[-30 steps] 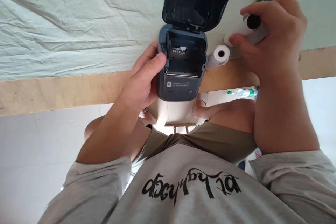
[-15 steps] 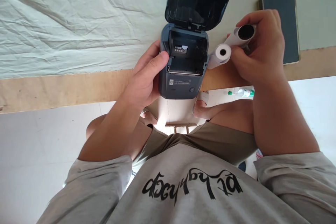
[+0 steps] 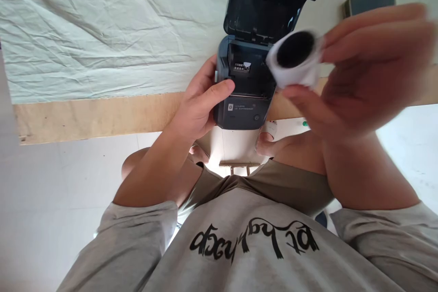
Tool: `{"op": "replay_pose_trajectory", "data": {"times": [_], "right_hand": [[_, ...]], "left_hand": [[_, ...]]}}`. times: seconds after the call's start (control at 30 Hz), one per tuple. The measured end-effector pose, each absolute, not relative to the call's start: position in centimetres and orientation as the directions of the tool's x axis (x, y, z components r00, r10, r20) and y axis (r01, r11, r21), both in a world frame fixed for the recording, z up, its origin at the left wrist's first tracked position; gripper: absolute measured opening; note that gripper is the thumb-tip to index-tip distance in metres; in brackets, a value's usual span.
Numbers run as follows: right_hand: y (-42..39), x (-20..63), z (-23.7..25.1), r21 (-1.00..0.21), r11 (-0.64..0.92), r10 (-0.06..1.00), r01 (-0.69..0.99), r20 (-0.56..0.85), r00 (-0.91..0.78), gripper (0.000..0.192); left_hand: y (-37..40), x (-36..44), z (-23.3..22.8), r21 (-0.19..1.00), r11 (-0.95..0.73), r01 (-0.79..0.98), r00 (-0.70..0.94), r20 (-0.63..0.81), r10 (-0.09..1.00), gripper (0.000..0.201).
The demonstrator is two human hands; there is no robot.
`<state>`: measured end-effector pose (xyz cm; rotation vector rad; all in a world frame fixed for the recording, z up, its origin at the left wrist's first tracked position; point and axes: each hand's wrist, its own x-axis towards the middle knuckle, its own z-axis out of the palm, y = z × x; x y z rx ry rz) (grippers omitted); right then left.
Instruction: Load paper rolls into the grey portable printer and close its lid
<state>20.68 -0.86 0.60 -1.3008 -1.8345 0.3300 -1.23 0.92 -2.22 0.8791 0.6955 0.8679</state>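
Observation:
My left hand (image 3: pixel 200 105) grips a dark blue-grey portable label printer (image 3: pixel 239 112) by its left side, the thumb resting on the rim. The printer's lid (image 3: pixel 265 11) stands open, and the paper bay (image 3: pixel 248 84) shows no roll inside. Pinched between the thumb and fingers of my right hand (image 3: pixel 369 68) is a white paper roll (image 3: pixel 301 75) with a wide dark hollow core. It is smeared by motion and raised above the printer's right edge, overlapping it in view. I cannot tell whether they touch. The smaller paper roll is out of sight.
A smartphone (image 3: pixel 372 2) lies at the upper right, partly behind my right hand. Wrinkled pale green cloth (image 3: pixel 119 36) covers the table, whose bare wooden edge (image 3: pixel 96 114) runs along the front. A small green cap (image 3: pixel 305 123) shows on a surface below.
My right hand has lifted the wide-core roll toward the camera and swung it left over the printer's right edge. The smaller roll is now hidden. The view has shifted slightly.

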Motion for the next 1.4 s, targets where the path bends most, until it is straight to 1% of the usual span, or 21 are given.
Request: {"op": "replay_pose_trajectory", "data": {"times": [0.03, 0.07, 0.1, 0.17, 0.2, 0.3, 0.47, 0.6, 0.67, 0.73, 0.8, 0.87, 0.97, 1.03, 1.1, 1.17, 1.23, 1.3, 1.33, 1.37, 1.4], "right_hand": [[-1.3, 19.7, 1.2, -0.551, 0.499, 0.813, 0.669, 0.564, -0.142, 0.029], [-1.5, 19.0, 1.7, -0.453, 0.536, 0.770, 0.713, 0.608, -0.192, 0.020], [-1.7, 18.5, 2.0, -0.365, 0.553, 0.736, 0.749, 0.635, -0.235, 0.015], [-1.6, 18.0, 2.4, -0.255, 0.525, 0.737, 0.812, 0.614, -0.283, 0.013], [-1.5, 17.9, 2.4, -0.238, 0.500, 0.757, 0.832, 0.587, -0.287, 0.012], [-1.1, 17.7, 2.4, -0.227, 0.457, 0.790, 0.860, 0.549, -0.275, 0.013], [-0.9, 17.2, 2.2, -0.213, 0.495, 0.761, 0.843, 0.574, -0.302, 0.013], [-0.9, 17.1, 2.1, -0.229, 0.442, 0.826, 0.867, 0.481, -0.294, 0.017], [-0.8, 17.0, 2.2, -0.238, 0.434, 0.836, 0.869, 0.466, -0.290, 0.019], [-0.8, 16.9, 2.3, -0.230, 0.421, 0.846, 0.878, 0.449, -0.288, 0.017], [-0.9, 16.8, 2.2, -0.223, 0.420, 0.850, 0.880, 0.436, -0.295, 0.014], [-1.1, 16.8, 2.1, -0.211, 0.433, 0.827, 0.876, 0.479, -0.294, 0.015], [-1.8, 16.8, 1.5, -0.174, 0.523, 0.716, 0.834, 0.621, -0.319, 0.006], [-2.3, 16.7, 1.2, -0.155, 0.591, 0.669, 0.792, 0.642, -0.374, 0.008], [-2.8, 16.8, 0.9, -0.160, 0.632, 0.670, 0.758, 0.604, -0.431, 0.008], [-2.9, 17.1, 0.9, -0.205, 0.663, 0.668, 0.720, 0.596, -0.446, 0.013], [-2.6, 17.6, 1.1, -0.280, 0.669, 0.656, 0.688, 0.658, -0.370, 0.016], [-1.8, 18.4, 1.3, -0.359, 0.602, 0.674, 0.713, 0.708, -0.212, 0.012], [-1.3, 18.8, 1.4, -0.402, 0.535, 0.704, 0.743, 0.698, -0.130, 0.012], [-0.9, 19.1, 1.5, -0.452, 0.457, 0.755, 0.766, 0.652, -0.066, 0.021], [-0.5, 19.4, 1.6, -0.499, 0.379, 0.817, 0.779, 0.577, -0.028, 0.035]], "left_hand": [[1.0, -1.3, -2.3, 0.869, 0.351, -0.349, 0.482, -0.155, 0.862, 0.038], [0.9, -1.3, -2.3, 0.869, 0.349, -0.350, 0.481, -0.153, 0.863, 0.037], [0.9, -1.2, -2.2, 0.869, 0.349, -0.352, 0.473, -0.157, 0.867, 0.034], [0.7, -1.1, -1.9, 0.862, 0.347, -0.370, 0.451, -0.161, 0.878, 0.028], [0.6, -1.0, -1.7, 0.856, 0.349, -0.382, 0.445, -0.161, 0.881, 0.026], [0.4, -0.9, -1.3, 0.840, 0.360, -0.406, 0.449, -0.159, 0.879, 0.024], [0.5, -0.8, -1.2, 0.839, 0.368, -0.401, 0.449, -0.170, 0.877, 0.026], [0.5, -0.9, -1.1, 0.833, 0.363, -0.418, 0.451, -0.157, 0.878, 0.023], [0.5, -0.9, -1.2, 0.839, 0.369, -0.400, 0.458, -0.166, 0.873, 0.022], [0.6, -0.9, -1.4, 0.852, 0.361, -0.378, 0.452, -0.171, 0.876, 0.024], [0.7, -0.9, -1.7, 0.866, 0.339, -0.368, 0.446, -0.155, 0.881, 0.030], [0.8, -0.9, -1.9, 0.874, 0.335, -0.353, 0.450, -0.155, 0.879, 0.037], [0.7, -1.0, -1.9, 0.874, 0.346, -0.341, 0.462, -0.164, 0.872, 0.042], [0.6, -1.0, -1.8, 0.870, 0.309, -0.385, 0.462, -0.108, 0.880, 0.045], [0.4, -1.0, -2.0, 0.865, 0.294, -0.406, 0.467, -0.080, 0.881, 0.053], [0.4, -1.0, -2.3, 0.870, 0.288, -0.401, 0.470, -0.074, 0.880, 0.065], [0.4, -1.0, -2.6, 0.878, 0.254, -0.407, 0.461, -0.043, 0.886, 0.073], [0.5, -0.9, -2.7, 0.889, 0.221, -0.401, 0.445, -0.022, 0.895, 0.078], [0.6, -0.9, -2.6, 0.897, 0.224, -0.381, 0.441, -0.037, 0.897, 0.081], [0.7, -0.9, -2.4, 0.906, 0.241, -0.348, 0.440, -0.069, 0.895, 0.084], [0.7, -1.0, -2.2, 0.912, 0.263, -0.314, 0.441, -0.105, 0.891, 0.087]]}}
